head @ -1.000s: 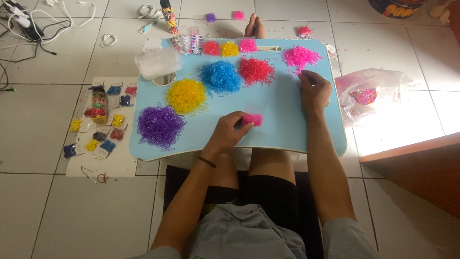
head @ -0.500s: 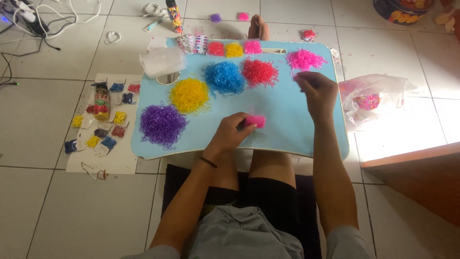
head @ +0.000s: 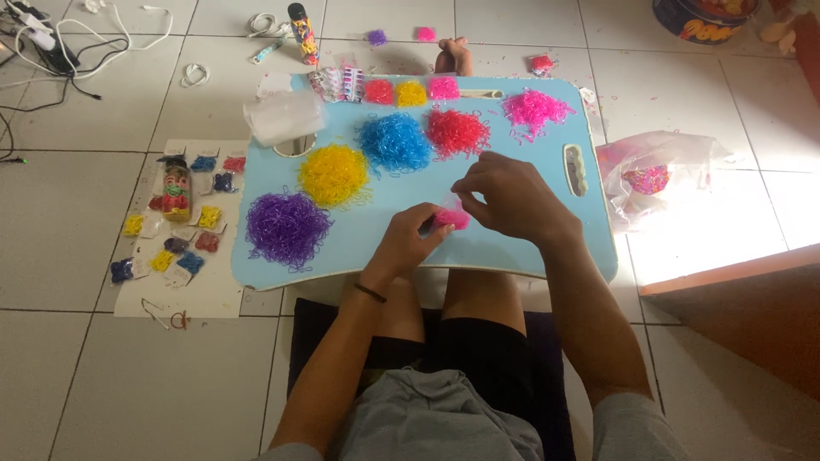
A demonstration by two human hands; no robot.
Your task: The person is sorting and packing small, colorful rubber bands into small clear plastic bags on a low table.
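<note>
While the person sits on the tiled floor with a light blue worktop (head: 521, 248) across the lap, small packets (head: 171, 248) of coloured bands lie on a white sheet at the far left. On the worktop, heaps run from a purple heap (head: 286, 226) through a yellow heap (head: 333, 173), a blue heap (head: 395, 142) and a red heap (head: 459, 132) to a pink heap (head: 535, 108). The left hand (head: 410, 243) has its grip pinched shut on a small pink packet (head: 452, 219), held just above the near middle of the worktop. The right hand (head: 510, 199) meets it, fingertips closed on the packet's top. A clear plastic bag (head: 658, 171) lies on the floor at right.
</note>
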